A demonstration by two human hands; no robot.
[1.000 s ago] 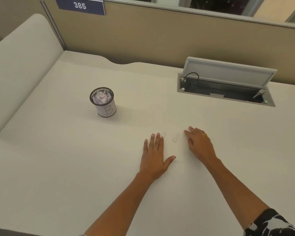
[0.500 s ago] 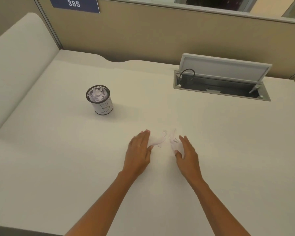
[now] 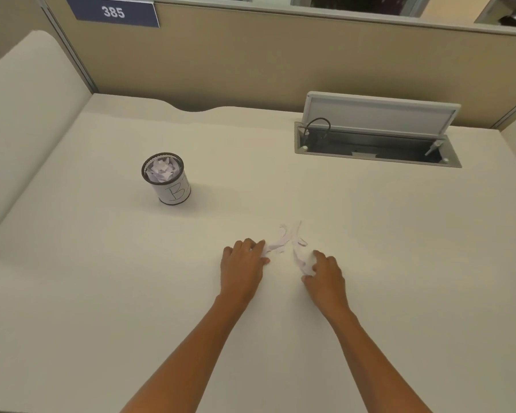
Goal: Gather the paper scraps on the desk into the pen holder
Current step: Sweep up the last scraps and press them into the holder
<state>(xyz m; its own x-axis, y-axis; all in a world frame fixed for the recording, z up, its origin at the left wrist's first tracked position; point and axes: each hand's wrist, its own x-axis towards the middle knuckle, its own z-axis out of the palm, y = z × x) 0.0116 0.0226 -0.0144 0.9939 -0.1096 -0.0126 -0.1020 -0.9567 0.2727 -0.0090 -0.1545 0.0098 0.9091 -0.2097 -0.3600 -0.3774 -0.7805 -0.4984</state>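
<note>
desk (image 3: 102, 293) cream | scraps (image 3: 283, 241) white | pen holder (image 3: 169, 181) black mesh | sign (image 3: 113, 11) navy

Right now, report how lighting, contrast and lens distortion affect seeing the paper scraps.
Head view: soft, even light, no glare; the white paper scraps barely contrast with the pale desk, edges faint between left hand and right hand; wide-angle lens bends the partition; pen holder casts a weak shadow.

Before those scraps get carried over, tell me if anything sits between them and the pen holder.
Nothing visible does. The paper scraps lie between the left hand and right hand, and the stretch of desk from there up-left to the pen holder is bare. The holder already looks full of paper nearly to its rim.
</note>
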